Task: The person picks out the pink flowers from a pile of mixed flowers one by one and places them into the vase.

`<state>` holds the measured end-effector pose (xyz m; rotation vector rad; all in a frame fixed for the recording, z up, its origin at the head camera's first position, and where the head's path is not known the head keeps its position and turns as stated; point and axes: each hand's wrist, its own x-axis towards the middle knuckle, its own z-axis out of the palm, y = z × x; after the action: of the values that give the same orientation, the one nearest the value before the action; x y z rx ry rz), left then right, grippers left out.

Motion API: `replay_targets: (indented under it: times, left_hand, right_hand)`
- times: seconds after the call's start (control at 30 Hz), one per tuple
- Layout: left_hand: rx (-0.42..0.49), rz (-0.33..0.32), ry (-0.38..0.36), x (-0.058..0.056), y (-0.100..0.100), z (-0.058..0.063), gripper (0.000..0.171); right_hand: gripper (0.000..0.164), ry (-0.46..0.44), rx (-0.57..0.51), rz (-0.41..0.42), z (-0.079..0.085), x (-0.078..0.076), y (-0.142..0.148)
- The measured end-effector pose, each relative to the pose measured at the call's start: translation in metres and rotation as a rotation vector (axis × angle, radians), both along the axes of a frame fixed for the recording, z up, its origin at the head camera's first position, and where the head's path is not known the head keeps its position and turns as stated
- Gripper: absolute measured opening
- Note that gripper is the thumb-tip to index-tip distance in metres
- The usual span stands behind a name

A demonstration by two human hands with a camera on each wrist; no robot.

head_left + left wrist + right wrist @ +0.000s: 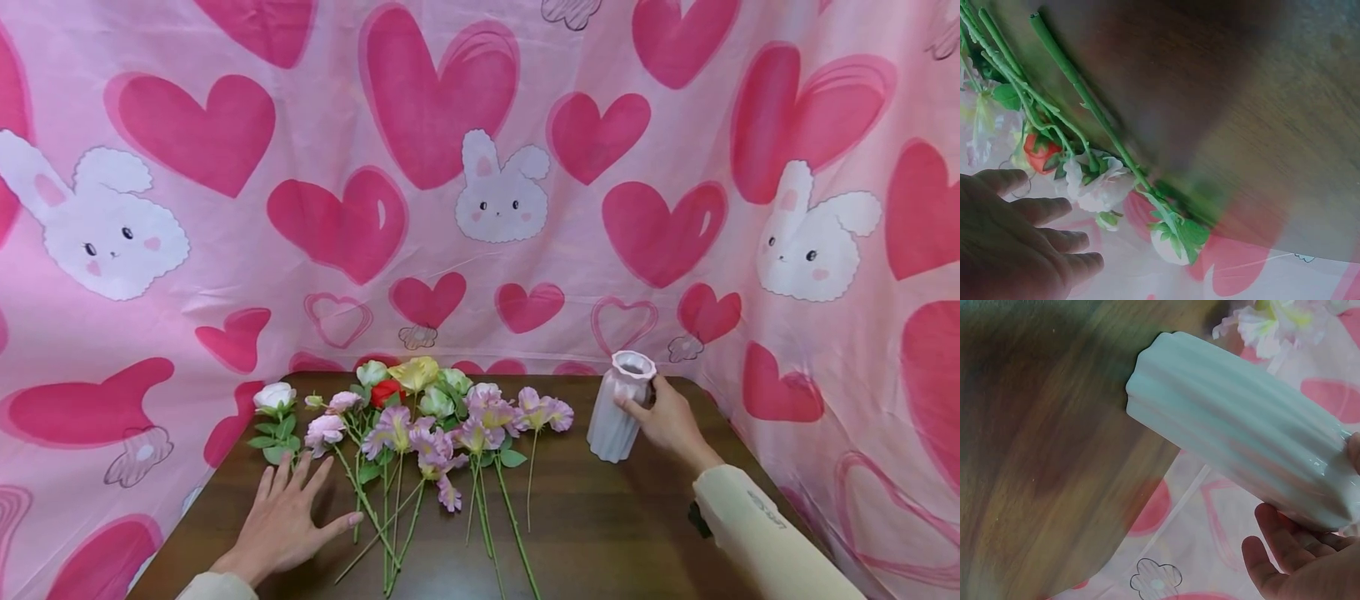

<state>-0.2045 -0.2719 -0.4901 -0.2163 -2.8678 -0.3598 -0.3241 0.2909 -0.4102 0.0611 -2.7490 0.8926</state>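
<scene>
My right hand (670,417) holds a white fluted vase (613,421) near its neck, thumb on the near side and fingers behind. The vase stands slightly tilted at the table's right, its round mouth facing up. In the right wrist view the vase (1229,425) shows its ridged side and scalloped base. My left hand (281,521) is spread with straight fingers over the table's left, holding nothing. Just beyond its fingertips is a white rose (274,397) with green leaves. Beside it lie pink flowers (325,430), a red rose (386,392) and a yellow flower (415,373).
Several purple-pink irises (435,450) lie mid-table, their green stems (483,508) pointing toward me. The dark wooden table (600,525) ends at a pink cloth backdrop (525,258) with hearts and rabbits, which also hangs along both sides.
</scene>
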Motion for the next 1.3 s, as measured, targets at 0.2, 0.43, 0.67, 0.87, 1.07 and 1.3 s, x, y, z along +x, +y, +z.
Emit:
replay_targets:
  times: [0.2,0.43,0.67,0.87,1.07,1.3]
  left_hand:
    - [-0.001,0.002,-0.011,0.001,0.0,-0.002,0.104]
    - [-0.018,0.003,-0.001,0.002,0.001,-0.003,0.103]
    - [-0.016,-0.005,-0.017,-0.002,0.003,-0.005,0.105]
    - [-0.004,-0.011,-0.024,-0.006,0.005,-0.008,0.106]
    - [-0.003,0.006,-0.017,-0.008,0.007,-0.005,0.106]
    - [0.003,0.028,-0.043,-0.01,0.011,-0.004,0.104]
  right_hand:
    - [0.08,-0.019,-0.002,0.01,-0.001,0.007,-0.005]
    - [0.082,-0.031,-0.015,0.024,-0.001,0.011,-0.01]
    - [0.081,-0.001,-0.017,0.024,-0.005,0.011,-0.012]
    - [0.083,0.024,-0.009,0.014,-0.005,0.01,-0.013]
    - [0.087,0.024,-0.036,0.002,-0.003,0.012,-0.016]
    - [0.103,0.032,-0.042,-0.066,-0.005,0.027,-0.024]
